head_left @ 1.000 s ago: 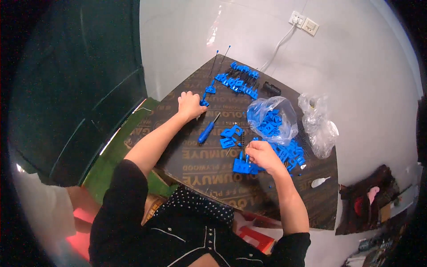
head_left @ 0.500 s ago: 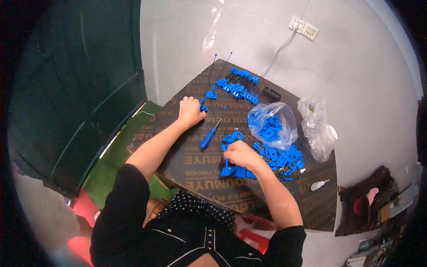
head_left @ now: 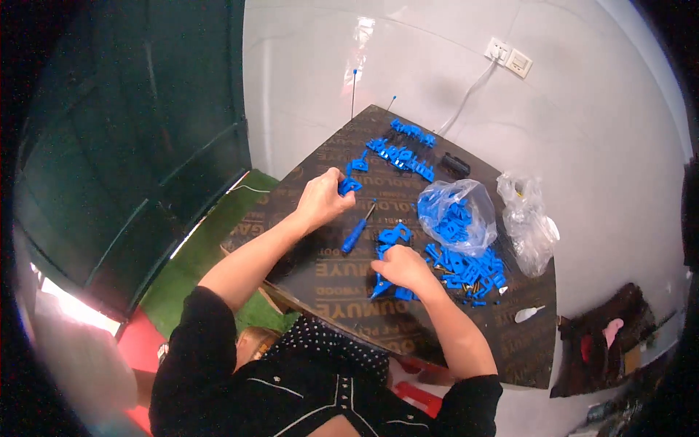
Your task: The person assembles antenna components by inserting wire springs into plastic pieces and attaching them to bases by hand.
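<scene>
My left hand (head_left: 320, 200) is closed on a blue plastic piece (head_left: 351, 186) above the left of the table, with a thin dark rod (head_left: 354, 95) rising from it to a small blue tip. Just beyond it stands a similar blue piece (head_left: 360, 162). To the right of that hand, a blue-handled screwdriver (head_left: 355, 237) lies on the tabletop. My right hand (head_left: 403, 266) is closed, low over a row of blue plastic parts (head_left: 394, 234); its fingertips are hidden, so what they grip cannot be seen. Loose blue parts (head_left: 473, 269) and brass-coloured screws are heaped beside it.
A clear bag of blue parts (head_left: 457, 211) sits behind the heap, near a crumpled clear bag (head_left: 528, 226). Rows of blue pieces (head_left: 402, 157) and a black block (head_left: 456, 164) occupy the far side. A small white bottle (head_left: 529, 314) lies near the table's right edge (head_left: 551, 349).
The whole view has shifted slightly. My left hand has turned and lifted its blue piece, whose rod now stands more upright. My right hand stays over the row of blue parts.
</scene>
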`<move>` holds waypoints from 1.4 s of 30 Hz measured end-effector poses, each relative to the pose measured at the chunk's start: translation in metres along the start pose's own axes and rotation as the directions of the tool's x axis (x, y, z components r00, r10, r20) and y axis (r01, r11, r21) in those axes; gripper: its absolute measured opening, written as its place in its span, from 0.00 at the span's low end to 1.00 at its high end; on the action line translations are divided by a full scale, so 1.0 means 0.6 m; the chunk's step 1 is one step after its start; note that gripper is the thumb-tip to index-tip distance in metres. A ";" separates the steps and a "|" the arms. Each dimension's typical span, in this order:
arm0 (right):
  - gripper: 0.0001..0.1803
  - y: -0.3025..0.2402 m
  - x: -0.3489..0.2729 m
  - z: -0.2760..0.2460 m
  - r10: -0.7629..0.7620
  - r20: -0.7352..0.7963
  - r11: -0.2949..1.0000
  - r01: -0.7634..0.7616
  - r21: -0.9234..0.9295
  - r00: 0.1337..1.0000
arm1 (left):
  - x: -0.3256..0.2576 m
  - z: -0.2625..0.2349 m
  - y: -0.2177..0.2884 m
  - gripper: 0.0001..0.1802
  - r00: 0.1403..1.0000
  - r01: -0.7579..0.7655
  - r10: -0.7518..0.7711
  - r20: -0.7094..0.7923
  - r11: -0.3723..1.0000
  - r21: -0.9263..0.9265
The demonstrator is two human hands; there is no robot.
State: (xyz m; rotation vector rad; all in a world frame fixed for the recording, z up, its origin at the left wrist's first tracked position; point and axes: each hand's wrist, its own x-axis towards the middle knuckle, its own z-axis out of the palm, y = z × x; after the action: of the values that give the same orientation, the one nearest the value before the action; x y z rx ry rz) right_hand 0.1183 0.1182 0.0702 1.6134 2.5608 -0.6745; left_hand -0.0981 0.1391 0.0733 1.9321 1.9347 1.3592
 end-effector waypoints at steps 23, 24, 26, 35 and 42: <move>0.08 -0.032 -0.045 -0.139 -0.102 -0.495 0.133 0.505 0.853 0.863 | -0.108 -0.082 0.182 0.18 0.956 -0.256 0.277 0.100 0.949 -0.183; 0.08 -0.030 -0.046 -0.140 -0.092 -0.495 0.151 0.503 0.851 0.864 | -0.110 -0.080 0.183 0.18 0.942 -0.321 0.329 0.062 0.941 -0.110; 0.08 -0.034 -0.048 -0.140 -0.083 -0.498 0.140 0.505 0.852 0.863 | -0.116 -0.080 0.183 0.18 0.925 -0.379 0.380 0.026 0.925 -0.030; 0.07 -0.047 -0.053 -0.135 -0.069 -0.521 -0.002 0.522 0.853 0.851 | -0.141 -0.061 0.188 0.26 0.956 0.248 0.066 0.286 0.340 -0.907; 0.06 -0.053 -0.058 -0.134 -0.144 -0.495 -0.036 0.495 0.868 0.857 | -0.139 -0.071 0.194 0.14 0.939 0.341 -0.060 0.338 0.061 -0.938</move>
State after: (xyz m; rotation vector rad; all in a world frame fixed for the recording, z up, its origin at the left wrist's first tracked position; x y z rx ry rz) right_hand 0.1221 0.1076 0.1627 0.9812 2.6027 -3.1239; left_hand -0.0193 0.0247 0.1287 0.8969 0.5627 1.5703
